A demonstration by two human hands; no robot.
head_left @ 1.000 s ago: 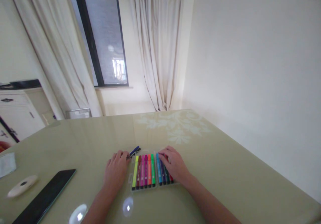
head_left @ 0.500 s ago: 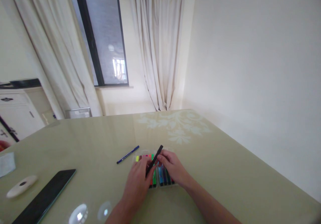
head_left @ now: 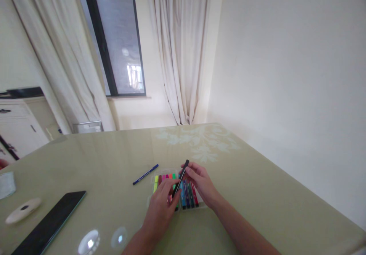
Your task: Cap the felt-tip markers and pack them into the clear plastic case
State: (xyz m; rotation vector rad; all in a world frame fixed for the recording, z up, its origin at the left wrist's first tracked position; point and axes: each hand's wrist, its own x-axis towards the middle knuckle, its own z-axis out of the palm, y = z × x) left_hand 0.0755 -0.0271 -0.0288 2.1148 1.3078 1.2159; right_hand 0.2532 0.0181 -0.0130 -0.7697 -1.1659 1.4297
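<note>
A black marker (head_left: 181, 178) is held slantwise over an open clear plastic case (head_left: 203, 207). My left hand (head_left: 163, 201) is closed on its lower end, and the fingers of my right hand (head_left: 200, 178) pinch its upper, capped end. Several coloured markers (head_left: 190, 194) lie side by side in the case, blue, green and red ones on the right, yellow, brown and pink ones on the left. My left hand hides part of the left row. A blue marker (head_left: 145, 174) rests on the table, left of the case and apart from both hands.
A dark tablet or phone (head_left: 51, 222) lies on the table (head_left: 114, 159) at the left, beside a white oval object (head_left: 23, 210) and a pale packet (head_left: 7, 185). The right wall (head_left: 291, 95) runs along the table's edge. Lamp reflections shine at the front.
Both hands have shifted slightly up and right with the black marker, my right hand toward its top end. More of the markers in the case show now. The view has tilted a little.
</note>
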